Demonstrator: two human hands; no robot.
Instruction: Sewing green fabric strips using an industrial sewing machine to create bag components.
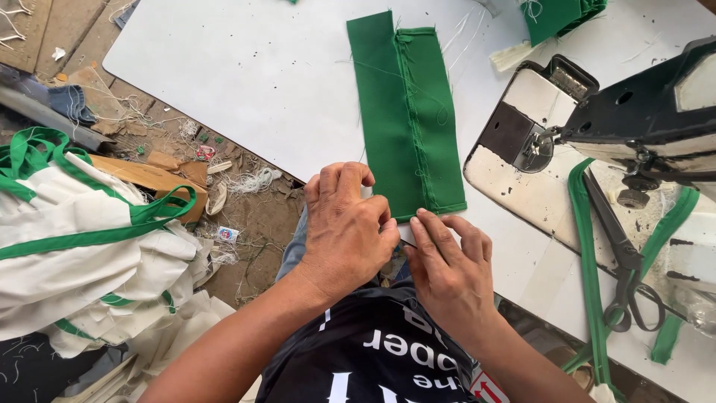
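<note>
A green cloth piece [406, 112] with a stitched seam down its middle lies flat on the white table [246, 82]. My left hand [347, 224] rests with curled fingers on the near left corner of the cloth, pinching its edge. My right hand [451, 269] touches the near edge of the cloth with its fingertips, just right of the left hand. Both hands meet at the cloth's near end, by the table's front edge.
A sewing machine [641, 119] stands at the right, with black scissors [626, 261] and a green strap [589, 276] beside it. More green cloth [559, 15] lies at the far edge. White garments with green trim [82, 246] are heaped on the littered floor at the left.
</note>
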